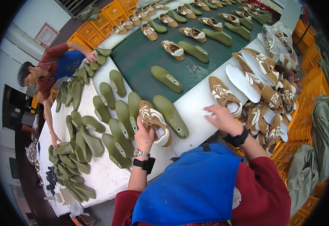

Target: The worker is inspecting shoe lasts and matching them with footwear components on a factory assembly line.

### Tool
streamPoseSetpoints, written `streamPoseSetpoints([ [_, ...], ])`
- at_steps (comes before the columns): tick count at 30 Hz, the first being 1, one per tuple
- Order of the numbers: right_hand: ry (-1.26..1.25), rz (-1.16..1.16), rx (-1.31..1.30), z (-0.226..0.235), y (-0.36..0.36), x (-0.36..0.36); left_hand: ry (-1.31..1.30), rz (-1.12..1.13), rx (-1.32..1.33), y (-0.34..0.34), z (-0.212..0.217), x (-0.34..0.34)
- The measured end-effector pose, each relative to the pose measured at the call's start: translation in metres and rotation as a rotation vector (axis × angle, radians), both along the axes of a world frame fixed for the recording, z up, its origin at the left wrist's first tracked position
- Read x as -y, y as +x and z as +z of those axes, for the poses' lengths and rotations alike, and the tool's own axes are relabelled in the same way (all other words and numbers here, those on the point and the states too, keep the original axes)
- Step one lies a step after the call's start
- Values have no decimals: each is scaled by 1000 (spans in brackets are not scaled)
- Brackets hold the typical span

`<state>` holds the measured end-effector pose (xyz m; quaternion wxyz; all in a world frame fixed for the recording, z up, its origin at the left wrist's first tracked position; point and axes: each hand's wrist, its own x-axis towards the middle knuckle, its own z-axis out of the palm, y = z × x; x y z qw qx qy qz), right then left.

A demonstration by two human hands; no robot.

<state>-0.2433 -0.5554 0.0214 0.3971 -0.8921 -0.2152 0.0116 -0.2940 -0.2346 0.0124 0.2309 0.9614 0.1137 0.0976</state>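
My left hand [144,136] is closed on a brown and white sneaker [156,117], which sits among green shoe lasts on the white table. Just right of that sneaker lies a large green shoe last [171,116]. My right hand [223,120] hangs over the white ledge, its fingers apart and nothing in them. Beyond it, nearest to its fingers, another brown sneaker [220,91] rests on the ledge. Several more lasts [121,113] lie in rows to the left of my left hand.
A green conveyor belt [134,56] carries sneakers paired with lasts. Sneakers [272,100] and white insoles [243,81] pile up on the right by orange crates [304,132]. Across the table at left, a co-worker [53,67] has both hands on lasts.
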Motion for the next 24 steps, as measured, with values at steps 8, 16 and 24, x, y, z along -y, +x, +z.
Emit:
streamPoseSetpoints([
  [8, -209, 518, 163, 55, -2, -114, 73, -43, 154, 19, 66, 32],
  [16, -52, 294, 148, 11, 155, -177, -188, -198, 74, 19, 31, 9],
  [24, -348, 94, -124, -108, 264, -273, -19, -542, -393, 22, -22, 54],
])
